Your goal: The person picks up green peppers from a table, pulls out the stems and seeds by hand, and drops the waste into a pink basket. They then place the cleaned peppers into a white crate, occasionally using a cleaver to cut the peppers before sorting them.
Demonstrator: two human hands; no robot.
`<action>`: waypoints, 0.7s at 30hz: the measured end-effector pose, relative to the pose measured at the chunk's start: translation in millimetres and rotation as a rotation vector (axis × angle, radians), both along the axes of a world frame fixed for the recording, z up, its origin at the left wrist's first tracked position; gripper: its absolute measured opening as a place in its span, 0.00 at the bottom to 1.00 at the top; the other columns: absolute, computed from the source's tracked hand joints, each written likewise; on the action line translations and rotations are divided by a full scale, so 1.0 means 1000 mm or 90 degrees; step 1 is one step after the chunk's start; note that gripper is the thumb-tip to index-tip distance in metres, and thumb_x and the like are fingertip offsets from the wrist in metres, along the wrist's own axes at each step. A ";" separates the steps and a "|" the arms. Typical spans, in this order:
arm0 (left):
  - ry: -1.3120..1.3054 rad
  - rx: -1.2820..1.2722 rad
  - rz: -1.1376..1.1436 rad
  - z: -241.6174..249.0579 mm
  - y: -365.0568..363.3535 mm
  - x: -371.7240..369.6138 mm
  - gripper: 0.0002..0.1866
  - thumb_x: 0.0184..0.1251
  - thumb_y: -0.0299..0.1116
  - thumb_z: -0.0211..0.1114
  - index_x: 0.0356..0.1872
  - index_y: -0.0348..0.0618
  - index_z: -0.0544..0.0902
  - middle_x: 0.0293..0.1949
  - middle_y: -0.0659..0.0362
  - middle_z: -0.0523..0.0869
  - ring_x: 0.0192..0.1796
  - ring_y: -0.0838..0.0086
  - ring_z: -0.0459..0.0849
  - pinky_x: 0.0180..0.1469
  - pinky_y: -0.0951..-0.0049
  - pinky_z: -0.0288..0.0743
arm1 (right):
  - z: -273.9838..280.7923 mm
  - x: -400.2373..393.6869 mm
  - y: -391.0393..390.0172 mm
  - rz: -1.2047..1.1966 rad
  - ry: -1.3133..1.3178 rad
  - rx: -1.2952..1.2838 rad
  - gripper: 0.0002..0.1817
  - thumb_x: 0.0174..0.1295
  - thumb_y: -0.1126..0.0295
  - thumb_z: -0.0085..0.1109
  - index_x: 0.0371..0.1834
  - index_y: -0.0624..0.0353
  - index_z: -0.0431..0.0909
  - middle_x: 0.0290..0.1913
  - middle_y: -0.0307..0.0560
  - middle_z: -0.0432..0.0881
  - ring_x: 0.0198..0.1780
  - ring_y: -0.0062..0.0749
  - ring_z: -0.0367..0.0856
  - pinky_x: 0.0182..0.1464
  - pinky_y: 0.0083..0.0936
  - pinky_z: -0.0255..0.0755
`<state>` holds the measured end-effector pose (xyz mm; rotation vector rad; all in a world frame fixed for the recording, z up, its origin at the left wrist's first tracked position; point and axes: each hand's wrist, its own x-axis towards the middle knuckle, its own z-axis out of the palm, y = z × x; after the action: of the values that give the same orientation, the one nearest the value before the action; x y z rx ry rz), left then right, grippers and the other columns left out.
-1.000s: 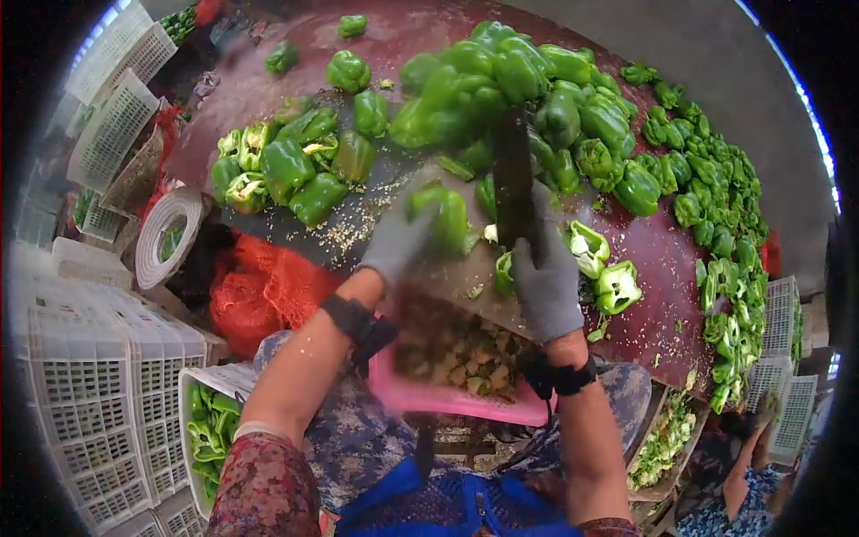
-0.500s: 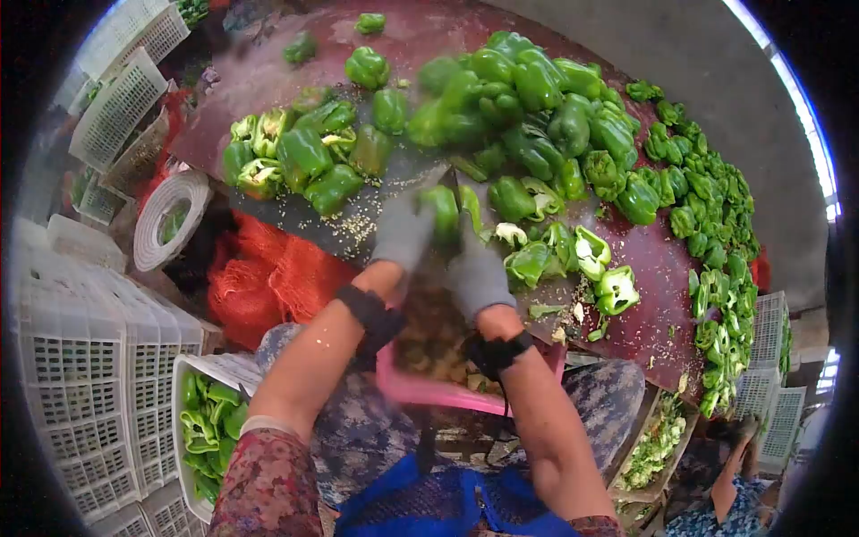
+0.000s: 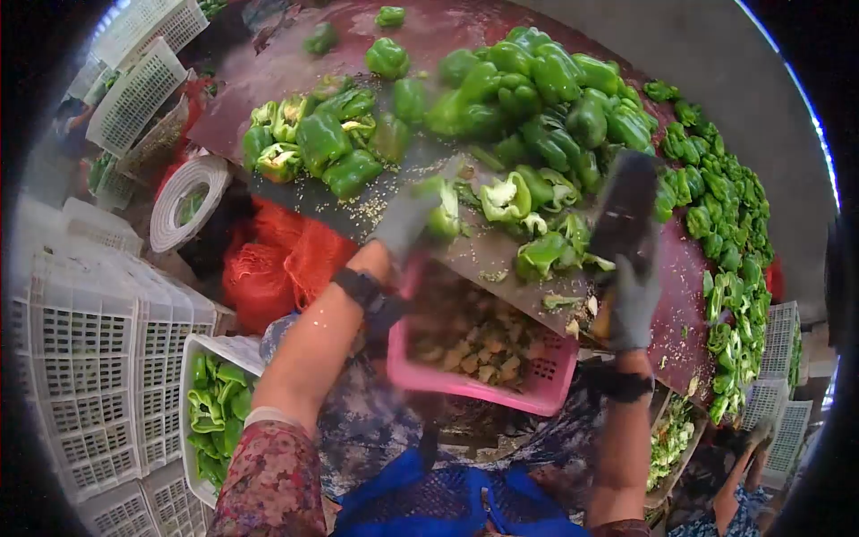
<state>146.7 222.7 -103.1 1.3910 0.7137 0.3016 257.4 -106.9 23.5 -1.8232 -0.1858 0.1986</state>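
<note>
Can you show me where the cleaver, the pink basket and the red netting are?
Cleaver [image 3: 629,197]: head view, on its broad dark blade.
Pink basket [image 3: 479,399]: head view, on its near wall.
Red netting [image 3: 268,264]: head view, about the middle of its crumpled heap.

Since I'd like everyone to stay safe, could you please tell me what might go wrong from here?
The broad knife in the right hand could nick the left hand if brought to the cut pepper it holds, as thin-looking gloves may not stop a blade.

Seeds strewn on the work surface might let pieces slide.

The green scrap near the edge could fall toward the pink basket.
</note>
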 end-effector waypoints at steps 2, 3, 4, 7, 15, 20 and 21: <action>-0.063 -0.123 -0.013 0.006 -0.004 -0.004 0.20 0.66 0.33 0.60 0.56 0.32 0.78 0.47 0.51 0.86 0.45 0.63 0.87 0.50 0.66 0.82 | -0.016 0.043 -0.057 -0.051 -0.196 -0.011 0.36 0.65 0.79 0.56 0.78 0.53 0.59 0.53 0.45 0.81 0.46 0.29 0.80 0.44 0.24 0.77; -0.113 -0.196 -0.028 0.012 -0.008 -0.006 0.20 0.67 0.33 0.59 0.56 0.33 0.78 0.48 0.51 0.86 0.45 0.63 0.87 0.51 0.66 0.82 | -0.040 0.077 -0.095 -0.070 -0.163 0.081 0.36 0.63 0.79 0.57 0.77 0.56 0.60 0.51 0.43 0.81 0.44 0.28 0.80 0.44 0.23 0.77; -0.163 -0.267 -0.043 0.020 -0.013 -0.008 0.19 0.68 0.33 0.59 0.57 0.33 0.78 0.49 0.51 0.86 0.46 0.63 0.87 0.53 0.66 0.82 | -0.053 0.104 -0.129 -0.068 -0.100 0.043 0.35 0.63 0.78 0.57 0.76 0.56 0.62 0.50 0.43 0.81 0.44 0.28 0.80 0.44 0.23 0.77; -0.274 -0.413 -0.125 0.068 -0.031 -0.021 0.18 0.70 0.31 0.58 0.57 0.35 0.79 0.50 0.52 0.86 0.49 0.67 0.86 0.56 0.67 0.81 | -0.086 0.162 -0.218 -0.016 0.066 -0.075 0.31 0.63 0.74 0.57 0.72 0.58 0.66 0.46 0.44 0.82 0.43 0.29 0.80 0.45 0.23 0.77; -0.425 0.114 -0.321 0.114 -0.077 -0.057 0.20 0.68 0.30 0.59 0.60 0.36 0.78 0.51 0.54 0.87 0.52 0.69 0.85 0.56 0.67 0.80 | -0.011 0.087 -0.148 0.020 -0.188 -0.359 0.31 0.69 0.64 0.59 0.72 0.65 0.66 0.67 0.57 0.76 0.66 0.39 0.76 0.65 0.32 0.71; -0.312 0.310 -0.397 0.141 -0.126 -0.083 0.28 0.50 0.21 0.76 0.56 0.37 0.81 0.47 0.58 0.87 0.48 0.76 0.84 0.54 0.72 0.78 | 0.058 -0.049 -0.043 0.496 -0.389 -0.117 0.32 0.63 0.81 0.61 0.72 0.55 0.68 0.67 0.51 0.76 0.65 0.36 0.77 0.63 0.31 0.73; -0.292 0.384 -0.442 0.156 -0.132 -0.092 0.35 0.47 0.22 0.78 0.61 0.38 0.78 0.51 0.57 0.86 0.51 0.77 0.83 0.55 0.72 0.79 | 0.062 -0.063 -0.032 0.586 -0.430 -0.086 0.29 0.63 0.80 0.62 0.69 0.56 0.71 0.66 0.52 0.76 0.63 0.39 0.78 0.63 0.32 0.74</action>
<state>54.4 90.4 52.7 1.9502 -0.2870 0.2729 194.8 -138.6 85.7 -1.7560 -1.5164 0.2246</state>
